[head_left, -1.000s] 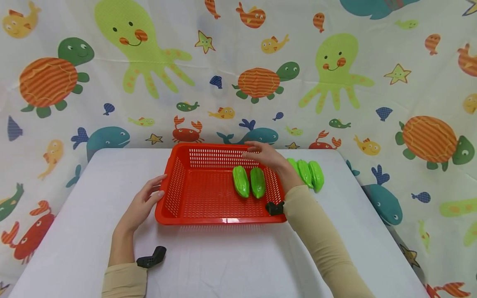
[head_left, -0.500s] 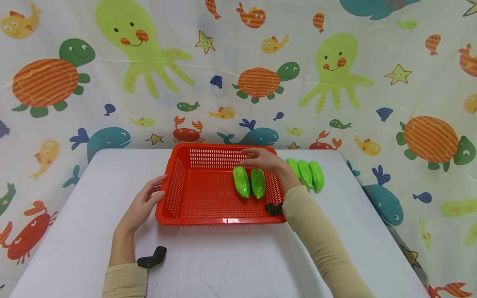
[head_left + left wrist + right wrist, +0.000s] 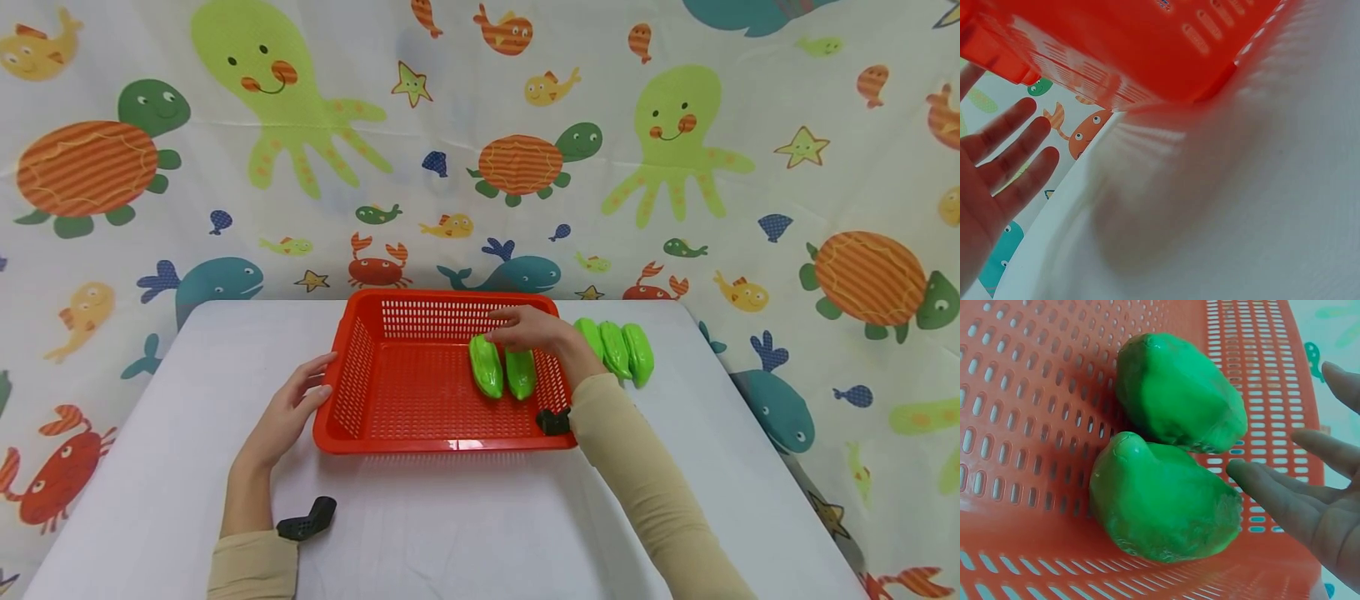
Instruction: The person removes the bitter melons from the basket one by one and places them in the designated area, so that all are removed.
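A red perforated plastic basket (image 3: 450, 445) rests on a white table. Inside its right half lie two shiny green, long, fruit-like pieces, the left one (image 3: 486, 367) and the right one (image 3: 521, 379), side by side. My right hand (image 3: 531, 327) hovers over the far end of the right piece, partly hiding it. In the right wrist view, its fingers (image 3: 1310, 519) are extended close to the ends of both green pieces (image 3: 1179, 390); contact is unclear. At the basket's left side, my left hand (image 3: 281, 417) touches the rim with spread, fairly straight fingers (image 3: 1022, 169).
Several more green pieces (image 3: 616, 350) lie on the table just right of the basket, partly behind my right wrist. A black wrist device (image 3: 307, 519) sits by each forearm. A patterned sea-animal cloth (image 3: 450, 167) hangs behind the table (image 3: 450, 533).
My right hand has come down from the basket's far rim, nearer to me, and now covers the right green piece's far end. The left hand and the basket stay put.
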The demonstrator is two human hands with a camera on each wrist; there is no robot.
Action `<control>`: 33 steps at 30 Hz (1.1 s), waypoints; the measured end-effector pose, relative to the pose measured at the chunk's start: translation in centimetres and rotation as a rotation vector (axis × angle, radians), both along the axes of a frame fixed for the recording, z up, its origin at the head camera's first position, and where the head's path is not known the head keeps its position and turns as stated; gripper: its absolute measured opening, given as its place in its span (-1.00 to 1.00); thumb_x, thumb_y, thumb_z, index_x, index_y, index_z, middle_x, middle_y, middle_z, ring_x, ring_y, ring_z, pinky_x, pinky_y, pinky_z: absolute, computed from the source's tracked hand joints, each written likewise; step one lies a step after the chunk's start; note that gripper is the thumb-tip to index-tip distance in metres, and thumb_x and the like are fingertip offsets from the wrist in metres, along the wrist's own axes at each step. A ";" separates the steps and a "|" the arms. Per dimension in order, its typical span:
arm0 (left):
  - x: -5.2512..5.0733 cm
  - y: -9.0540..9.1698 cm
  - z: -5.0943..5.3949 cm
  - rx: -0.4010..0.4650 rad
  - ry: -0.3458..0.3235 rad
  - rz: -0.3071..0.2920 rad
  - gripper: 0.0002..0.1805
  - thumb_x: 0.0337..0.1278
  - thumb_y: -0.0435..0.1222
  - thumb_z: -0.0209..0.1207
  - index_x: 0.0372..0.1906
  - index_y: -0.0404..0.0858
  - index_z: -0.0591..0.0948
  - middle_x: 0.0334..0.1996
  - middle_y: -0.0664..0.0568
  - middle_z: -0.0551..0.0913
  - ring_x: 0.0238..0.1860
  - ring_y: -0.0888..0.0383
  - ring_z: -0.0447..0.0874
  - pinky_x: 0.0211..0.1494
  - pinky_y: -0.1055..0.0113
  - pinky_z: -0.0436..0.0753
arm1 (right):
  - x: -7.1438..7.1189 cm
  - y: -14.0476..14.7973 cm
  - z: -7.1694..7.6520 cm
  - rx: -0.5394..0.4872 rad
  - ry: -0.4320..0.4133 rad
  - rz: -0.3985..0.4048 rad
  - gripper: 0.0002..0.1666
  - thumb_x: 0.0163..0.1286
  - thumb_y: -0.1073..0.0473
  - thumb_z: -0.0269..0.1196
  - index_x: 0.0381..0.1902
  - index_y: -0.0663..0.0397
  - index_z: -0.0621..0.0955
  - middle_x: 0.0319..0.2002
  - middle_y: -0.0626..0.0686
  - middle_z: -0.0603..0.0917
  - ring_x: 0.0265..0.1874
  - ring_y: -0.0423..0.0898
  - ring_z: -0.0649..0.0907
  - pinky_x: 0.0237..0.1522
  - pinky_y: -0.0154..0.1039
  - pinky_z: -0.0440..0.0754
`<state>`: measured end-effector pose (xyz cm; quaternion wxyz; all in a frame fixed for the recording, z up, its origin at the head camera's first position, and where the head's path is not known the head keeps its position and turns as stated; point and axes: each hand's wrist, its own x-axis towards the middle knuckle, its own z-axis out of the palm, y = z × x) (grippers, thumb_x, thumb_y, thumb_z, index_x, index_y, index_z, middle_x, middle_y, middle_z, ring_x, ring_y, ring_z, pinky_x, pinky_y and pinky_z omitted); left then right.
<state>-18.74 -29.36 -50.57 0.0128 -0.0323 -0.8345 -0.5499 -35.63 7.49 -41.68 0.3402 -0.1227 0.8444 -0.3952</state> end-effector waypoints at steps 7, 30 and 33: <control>-0.1 -0.1 0.0 0.003 0.007 -0.005 -0.36 0.42 -0.04 0.01 0.52 0.00 0.17 0.40 -0.05 0.30 0.29 -0.01 0.28 0.06 0.44 0.52 | -0.1 -0.2 -0.2 -0.006 -0.041 0.007 -0.19 0.32 -0.09 0.31 0.46 -0.08 0.32 0.32 0.06 0.43 0.20 0.07 0.53 0.19 -0.02 0.52; 0.0 -0.1 0.0 0.008 -0.004 0.000 -0.36 0.42 -0.03 0.02 0.52 0.00 0.18 0.38 -0.05 0.32 0.29 0.00 0.28 0.09 0.30 0.54 | 0.1 -1.2 -1.2 -0.035 -0.135 0.068 -0.24 0.34 0.03 0.31 0.44 -0.02 0.33 0.31 0.15 0.42 0.22 0.08 0.48 0.00 -0.03 0.65; 0.0 0.0 0.0 0.007 -0.005 -0.003 -0.35 0.42 -0.02 0.01 0.52 0.00 0.17 0.38 -0.06 0.31 0.30 -0.01 0.27 0.07 0.38 0.52 | 0.2 -1.3 -1.3 -0.036 -0.140 0.068 -0.27 0.34 0.04 0.32 0.43 -0.05 0.36 0.29 0.14 0.44 0.20 0.07 0.48 0.01 -0.04 0.64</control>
